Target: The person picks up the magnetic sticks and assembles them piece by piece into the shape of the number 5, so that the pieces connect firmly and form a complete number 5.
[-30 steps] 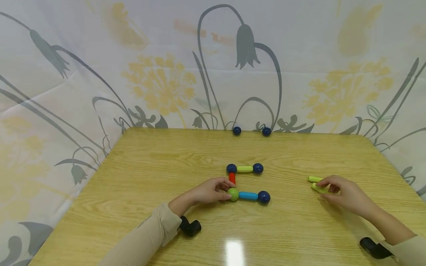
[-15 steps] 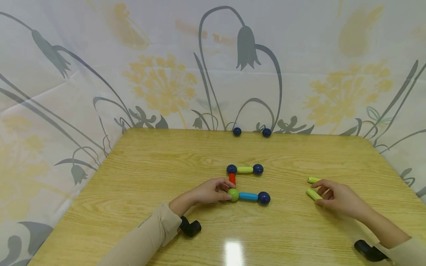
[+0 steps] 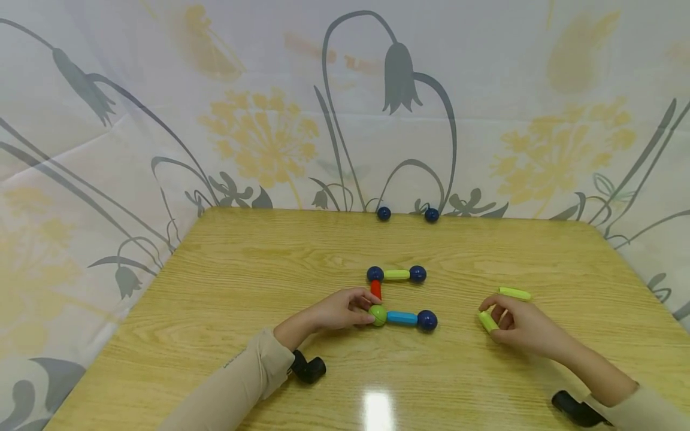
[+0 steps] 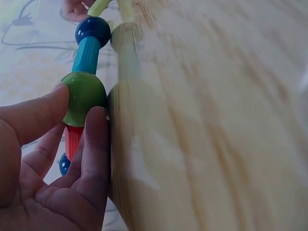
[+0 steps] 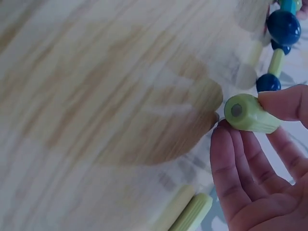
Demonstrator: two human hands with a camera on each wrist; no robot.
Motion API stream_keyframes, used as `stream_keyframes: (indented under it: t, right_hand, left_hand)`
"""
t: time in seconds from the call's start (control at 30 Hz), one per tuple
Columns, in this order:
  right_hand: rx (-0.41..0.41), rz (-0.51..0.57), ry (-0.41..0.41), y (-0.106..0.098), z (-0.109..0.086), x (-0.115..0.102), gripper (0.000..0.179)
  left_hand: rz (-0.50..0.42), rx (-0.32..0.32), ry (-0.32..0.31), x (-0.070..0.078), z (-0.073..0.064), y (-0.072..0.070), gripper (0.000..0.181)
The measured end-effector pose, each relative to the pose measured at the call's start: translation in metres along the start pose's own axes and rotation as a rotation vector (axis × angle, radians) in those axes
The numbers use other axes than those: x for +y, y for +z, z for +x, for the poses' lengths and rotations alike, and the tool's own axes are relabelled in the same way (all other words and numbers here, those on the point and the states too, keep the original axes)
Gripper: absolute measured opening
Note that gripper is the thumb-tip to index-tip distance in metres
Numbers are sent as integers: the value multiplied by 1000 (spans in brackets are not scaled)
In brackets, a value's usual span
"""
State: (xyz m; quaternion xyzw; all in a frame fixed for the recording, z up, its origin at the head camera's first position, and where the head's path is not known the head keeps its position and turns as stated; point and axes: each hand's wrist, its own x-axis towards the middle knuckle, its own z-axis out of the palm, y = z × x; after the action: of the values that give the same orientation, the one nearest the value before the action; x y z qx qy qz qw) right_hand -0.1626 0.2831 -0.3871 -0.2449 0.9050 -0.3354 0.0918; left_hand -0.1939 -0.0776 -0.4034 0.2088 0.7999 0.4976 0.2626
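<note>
On the table lies a joined figure of magnetic balls and rods. Its green ball [image 3: 378, 315] is pinched between the thumb and fingers of my left hand [image 3: 342, 309]. From that ball a blue rod [image 3: 402, 318] runs right to a dark blue ball [image 3: 427, 320], and a red rod [image 3: 375, 290] runs back to another dark blue ball [image 3: 375, 274]. A yellow-green rod [image 3: 396, 275] links this one to a further blue ball [image 3: 417, 274]. My right hand [image 3: 520, 323] pinches a loose yellow-green rod [image 5: 250, 113], whose grey round end shows in the right wrist view.
Another yellow-green rod [image 3: 514, 293] lies on the table [image 3: 259, 251] just behind my right hand. Two loose dark blue balls [image 3: 384, 214] sit at the table's back edge, before a flower-patterned cloth [image 3: 259, 72].
My right hand has picked one yellow-green rod from beside the other and moved left with it, turning it. The left hand has stayed on the green ball.
</note>
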Motion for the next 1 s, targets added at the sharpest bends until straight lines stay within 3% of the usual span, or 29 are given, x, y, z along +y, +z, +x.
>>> stream_keyframes:
  t: [0.3,0.73,1.0]
  right_hand:
    - [4,37,15,13,7,-12,32]
    - [-100,193,-16,29,22,-27,33]
    - [-176,307,13,37,31,-33,65]
  left_hand:
    - [-28,13,-2,-1,0,1,28]
    - [-78,38,9,-3,2,1,30]
    - [-102,35,4,-3,2,1,30]
